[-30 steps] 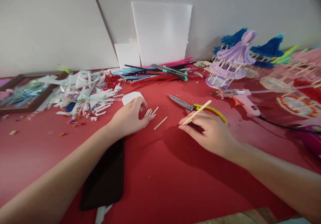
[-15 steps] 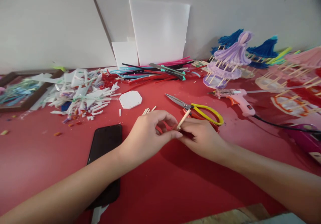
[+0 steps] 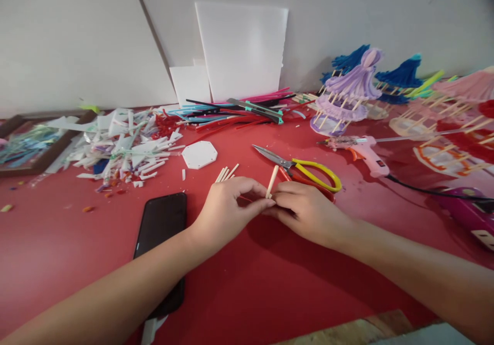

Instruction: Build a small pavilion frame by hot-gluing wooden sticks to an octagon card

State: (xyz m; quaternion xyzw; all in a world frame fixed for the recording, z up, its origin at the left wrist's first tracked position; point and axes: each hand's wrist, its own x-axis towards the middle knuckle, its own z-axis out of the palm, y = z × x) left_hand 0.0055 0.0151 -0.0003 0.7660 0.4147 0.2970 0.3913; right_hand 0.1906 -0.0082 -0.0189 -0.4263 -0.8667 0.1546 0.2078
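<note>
Two hands [image 3: 221,210], one stick [image 3: 272,180] — perhaps two — between their fingers [image 3: 286,201]

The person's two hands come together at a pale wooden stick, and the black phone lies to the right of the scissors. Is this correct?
Not entirely: the black phone lies to the left of the scissors, as the head view shows. The two hands do come together at a pale wooden stick.

A red tabletop [image 3: 239,278] — black phone [image 3: 164,219] at near left, white octagonal piece [image 3: 199,155] and short pale sticks [image 3: 227,174] at center, scissors [image 3: 289,164] and pink glue gun [image 3: 368,153] at right — white scraps [image 3: 133,147] heaped far left.
</note>
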